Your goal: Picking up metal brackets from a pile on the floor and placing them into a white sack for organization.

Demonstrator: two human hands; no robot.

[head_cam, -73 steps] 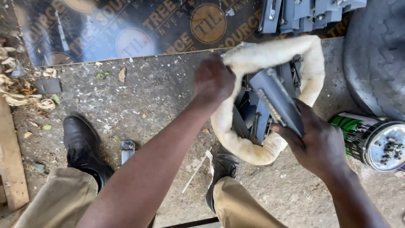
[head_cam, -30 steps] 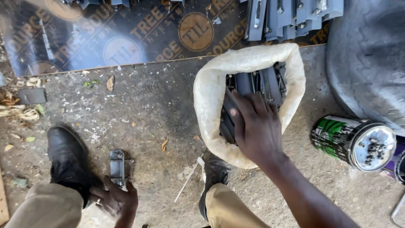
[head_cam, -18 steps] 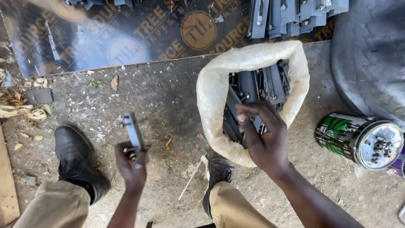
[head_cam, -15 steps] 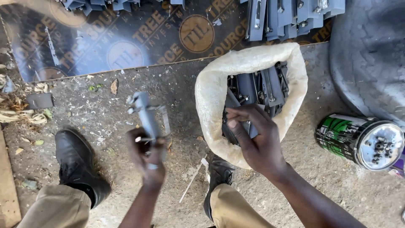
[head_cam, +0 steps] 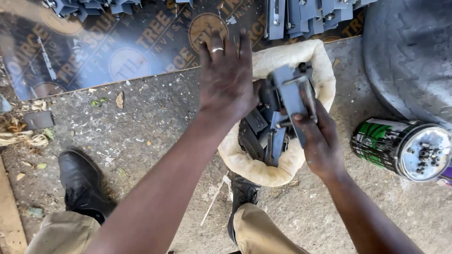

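A cream woven sack (head_cam: 263,175) stands open on the concrete between my feet, filled with several grey metal brackets (head_cam: 262,137). My right hand (head_cam: 321,143) grips one grey metal bracket (head_cam: 293,93) and holds it just above the sack's mouth. My left hand (head_cam: 226,77), with a ring on one finger, hovers over the sack's left rim with its back to the camera and fingers stretched out. Nothing shows in it; its palm is hidden.
A green-and-black can (head_cam: 400,148) lies on its side to the right, with bolts inside. A tyre (head_cam: 409,56) fills the top right. A dark printed board (head_cam: 117,47) lies ahead with more grey brackets (head_cam: 306,14) on it. My black shoes (head_cam: 84,184) flank the sack.
My left hand picked a metal piece off the ground, raised it and swung right over the sack; the piece no longer shows. My right hand has lifted a bracket out of the sack.
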